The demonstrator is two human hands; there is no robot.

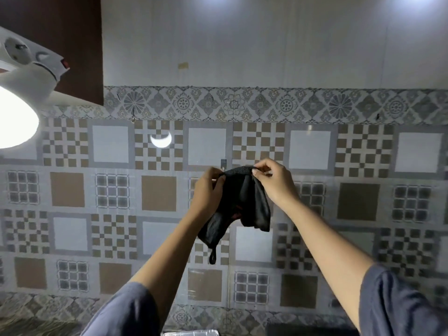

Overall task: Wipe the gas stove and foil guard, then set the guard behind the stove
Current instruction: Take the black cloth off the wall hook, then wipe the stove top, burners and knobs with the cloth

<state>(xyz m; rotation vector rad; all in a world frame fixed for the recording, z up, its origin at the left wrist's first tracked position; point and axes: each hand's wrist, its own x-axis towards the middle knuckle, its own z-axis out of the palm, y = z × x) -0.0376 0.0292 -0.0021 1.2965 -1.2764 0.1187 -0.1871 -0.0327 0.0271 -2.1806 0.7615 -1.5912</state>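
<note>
A black cloth [244, 202] hangs in front of the tiled wall, held up by both hands at its top edge. My left hand [208, 190] pinches the left part of that edge, and my right hand [274, 180] pinches the right part. A small metal wall hook [223, 162] sits just above the cloth, between my hands. The cloth's hanging loop [212, 257] dangles at its lowest corner. At the bottom edge a strip of shiny foil [191, 333] shows, and a dark object [312, 329] lies to its right. The stove top itself is hidden below the view.
A patterned tile wall [358, 202] fills the view. A bright lamp [14, 122] and a white power socket strip [29, 54] hang at upper left, beside a dark brown cabinet [60, 32]. A speckled countertop [29, 326] shows at the lower left corner.
</note>
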